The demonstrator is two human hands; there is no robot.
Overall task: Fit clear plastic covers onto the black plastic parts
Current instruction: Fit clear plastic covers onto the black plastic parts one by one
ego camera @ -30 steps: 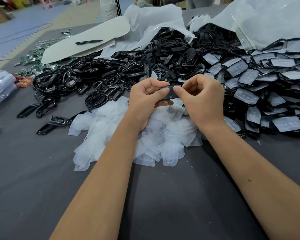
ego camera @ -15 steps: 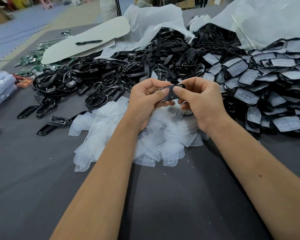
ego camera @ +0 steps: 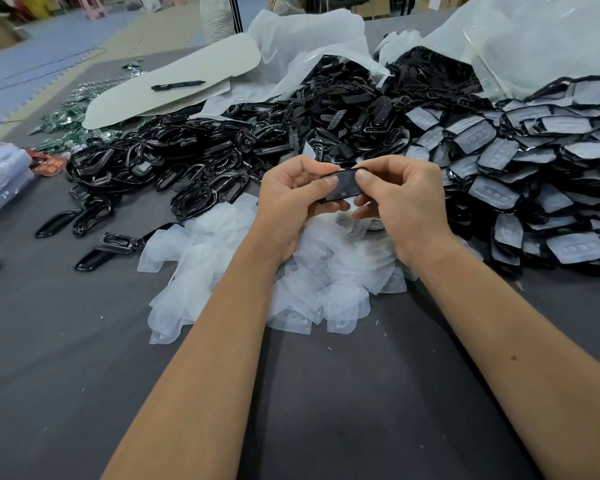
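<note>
Head camera is looking down on a person's two bare forearms reaching over a dark grey counter (ego camera: 84,393) heaped with parts. Both hands are meeting above the middle of the work area, and between them they are holding a single black plastic part (ego camera: 343,186) with a clear cover showing on its face. The left hand (ego camera: 291,202) is curling its fingers round the part's left end, its thumb pressing on the top face. The right hand (ego camera: 402,202) is pinching the right end, thumb tip on the upper edge and fingers folded beneath.

Directly under the hands, a loose mound of clear plastic covers (ego camera: 257,271) is lying on the counter, the sheets overlapping one another. Beyond and to the left, a sprawling pile of bare black parts (ego camera: 187,161) is spreading across the counter, with a few strays (ego camera: 84,216) lying apart near the left edge. To the right, a stack of black parts already wearing covers (ego camera: 534,174) is sitting in overlapping rows, close beside the right hand.

At the far side, crumpled translucent plastic bags (ego camera: 309,39) are opening onto more black pieces. A pale cardboard sheet (ego camera: 174,84) is resting at the rear left with a black pen (ego camera: 177,85) lying on top of it. A bundle wrapped in clear film (ego camera: 0,178) is sitting at the left edge of the counter.
</note>
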